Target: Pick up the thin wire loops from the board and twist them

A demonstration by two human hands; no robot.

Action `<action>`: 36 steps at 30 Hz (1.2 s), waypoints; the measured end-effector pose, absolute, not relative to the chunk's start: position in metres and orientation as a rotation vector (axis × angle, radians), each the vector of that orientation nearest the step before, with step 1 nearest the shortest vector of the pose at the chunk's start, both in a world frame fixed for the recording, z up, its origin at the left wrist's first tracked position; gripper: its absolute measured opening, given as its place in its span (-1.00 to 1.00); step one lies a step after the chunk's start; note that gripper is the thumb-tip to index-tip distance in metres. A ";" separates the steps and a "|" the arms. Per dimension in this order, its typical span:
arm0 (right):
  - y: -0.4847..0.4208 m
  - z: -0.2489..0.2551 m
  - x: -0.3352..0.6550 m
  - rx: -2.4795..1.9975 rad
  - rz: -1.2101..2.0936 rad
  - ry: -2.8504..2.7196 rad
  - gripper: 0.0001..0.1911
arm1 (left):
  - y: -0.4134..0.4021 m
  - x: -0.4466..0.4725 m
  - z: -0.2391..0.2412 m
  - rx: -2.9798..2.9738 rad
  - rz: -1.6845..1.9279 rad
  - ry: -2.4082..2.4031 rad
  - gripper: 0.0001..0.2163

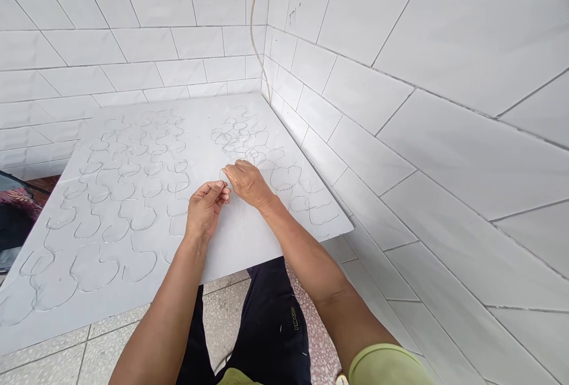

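Note:
A white board (249, 243) lies flat in a tiled corner, covered with many thin bent wire shapes. My left hand (205, 210) and my right hand (248, 183) meet over the middle of the board, fingers pinched together on one thin wire piece (222, 175) held between them. To the left lie rows of wire shapes (128, 195) spread apart. A denser, overlapping heap of wire shapes (242, 136) sits just beyond my right hand, and more lie to its right (306, 195).
White tiled walls (400, 106) close in the board at the back and right. A thin cord (254, 29) hangs down in the corner. My legs in dark trousers (267, 326) are below the board's near edge, above a speckled floor (66, 355). Dark items sit at far left (18, 213).

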State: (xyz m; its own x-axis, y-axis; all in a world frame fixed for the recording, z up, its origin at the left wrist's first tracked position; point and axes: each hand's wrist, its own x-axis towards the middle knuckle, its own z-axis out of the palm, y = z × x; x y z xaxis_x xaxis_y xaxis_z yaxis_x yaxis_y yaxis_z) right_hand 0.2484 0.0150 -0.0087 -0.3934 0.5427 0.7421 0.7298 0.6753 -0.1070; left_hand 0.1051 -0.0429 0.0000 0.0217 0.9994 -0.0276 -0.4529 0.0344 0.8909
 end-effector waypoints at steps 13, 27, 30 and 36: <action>0.015 -0.012 0.242 -1.015 -0.338 -2.043 -0.66 | -0.046 0.105 0.001 0.951 1.448 0.976 -0.74; 0.013 -0.007 0.247 -1.037 -0.219 -2.143 -0.68 | -0.050 0.107 0.003 1.160 1.486 1.192 -0.56; 0.014 -0.006 0.251 -1.009 -0.183 -2.155 -0.68 | -0.050 0.106 0.003 1.172 1.485 1.191 -0.60; 0.013 -0.003 0.258 -0.950 -0.020 -2.132 -0.68 | -0.049 0.105 0.006 1.108 1.466 1.159 -0.63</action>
